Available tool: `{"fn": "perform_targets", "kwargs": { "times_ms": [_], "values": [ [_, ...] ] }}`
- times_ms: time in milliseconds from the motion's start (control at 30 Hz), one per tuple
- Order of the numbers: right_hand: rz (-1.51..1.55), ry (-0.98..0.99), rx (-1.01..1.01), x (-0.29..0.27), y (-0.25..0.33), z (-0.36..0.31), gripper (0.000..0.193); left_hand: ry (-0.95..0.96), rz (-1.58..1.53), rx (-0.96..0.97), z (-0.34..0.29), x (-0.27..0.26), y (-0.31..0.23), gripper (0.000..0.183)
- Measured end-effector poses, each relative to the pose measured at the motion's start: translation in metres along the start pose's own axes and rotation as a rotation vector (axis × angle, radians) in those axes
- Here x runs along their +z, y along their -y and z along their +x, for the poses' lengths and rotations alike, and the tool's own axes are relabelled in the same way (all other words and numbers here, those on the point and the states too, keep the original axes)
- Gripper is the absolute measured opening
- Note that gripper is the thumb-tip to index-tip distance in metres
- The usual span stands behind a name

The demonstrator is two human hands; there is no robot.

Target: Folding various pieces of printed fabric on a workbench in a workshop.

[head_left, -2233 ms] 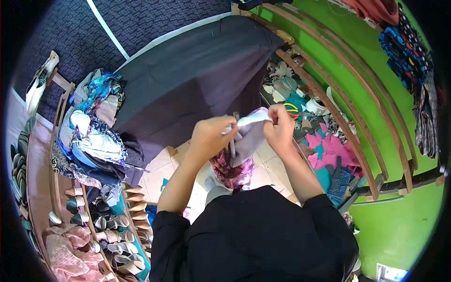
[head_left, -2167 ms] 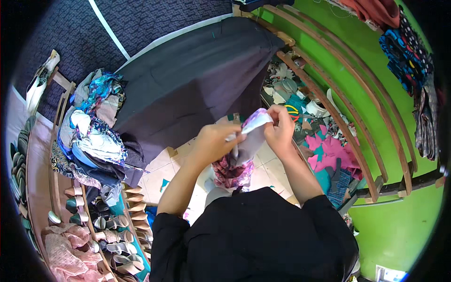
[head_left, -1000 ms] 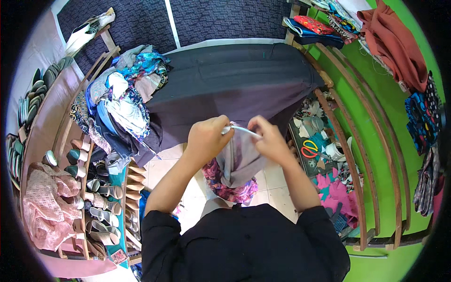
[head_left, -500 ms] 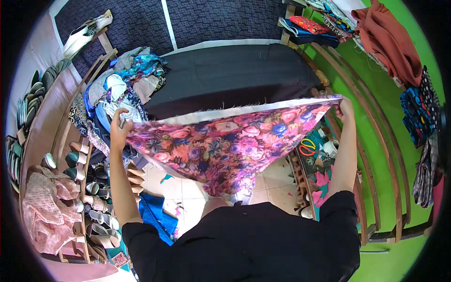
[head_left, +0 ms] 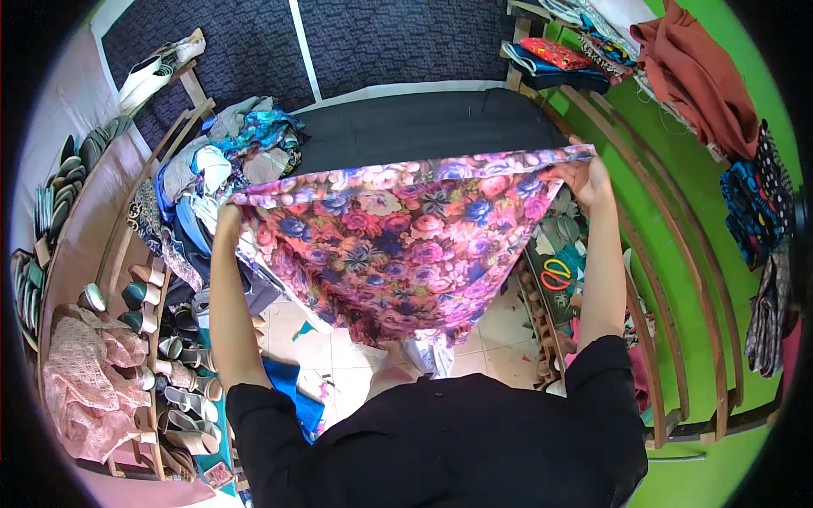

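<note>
Stretched between my two hands is a piece of floral fabric (head_left: 398, 237) in pink, purple and blue. Its upper edge runs nearly straight from one hand to the other, and the rest hangs down in folds toward my lap. My left hand (head_left: 230, 212) is closed on the upper left corner, its fingers partly hidden by the cloth. At the upper right corner my right hand (head_left: 586, 179) grips the edge. Beyond the fabric lies a black cloth-covered surface (head_left: 423, 123), and the fabric hides its near part.
A heap of mixed cloth (head_left: 246, 144) sits at the far left. Wooden shoe lasts (head_left: 182, 398) line a rack on the left, beside a pink lace cloth (head_left: 93, 372). Scissors with red and yellow handles (head_left: 556, 273) lie at right. Wooden rails (head_left: 677, 220) curve along the green wall.
The fabric's upper edge has risen and moved away from me, and a floral strip now shows along it where a pale edge was. My hands have come slightly closer together.
</note>
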State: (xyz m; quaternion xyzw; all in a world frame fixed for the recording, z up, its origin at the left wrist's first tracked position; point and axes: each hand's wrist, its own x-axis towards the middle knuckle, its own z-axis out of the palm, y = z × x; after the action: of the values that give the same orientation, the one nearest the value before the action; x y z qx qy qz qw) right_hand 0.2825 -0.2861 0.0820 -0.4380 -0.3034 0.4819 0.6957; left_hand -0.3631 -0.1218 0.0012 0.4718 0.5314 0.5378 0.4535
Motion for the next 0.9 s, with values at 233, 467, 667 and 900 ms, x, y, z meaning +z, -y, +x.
{"fn": "perform_targets", "kwargs": {
  "times_ms": [233,467,667,900],
  "values": [
    [0.426,0.249,-0.483,0.052,0.080,0.076,0.034,0.218,-0.634,0.146,0.067,0.031,-0.118,0.016],
    [0.430,-0.121,-0.854,0.123,0.111,0.145,0.037,0.142,-0.765,0.409,0.147,0.078,-0.210,0.016],
    [0.475,-0.073,-1.057,0.104,0.095,0.200,0.040,0.138,-0.739,0.518,0.227,0.120,-0.232,0.021],
    [0.435,-0.188,-0.980,0.118,0.081,0.248,0.041,0.145,-0.673,0.502,0.294,0.143,-0.210,0.020]
  ]
}}
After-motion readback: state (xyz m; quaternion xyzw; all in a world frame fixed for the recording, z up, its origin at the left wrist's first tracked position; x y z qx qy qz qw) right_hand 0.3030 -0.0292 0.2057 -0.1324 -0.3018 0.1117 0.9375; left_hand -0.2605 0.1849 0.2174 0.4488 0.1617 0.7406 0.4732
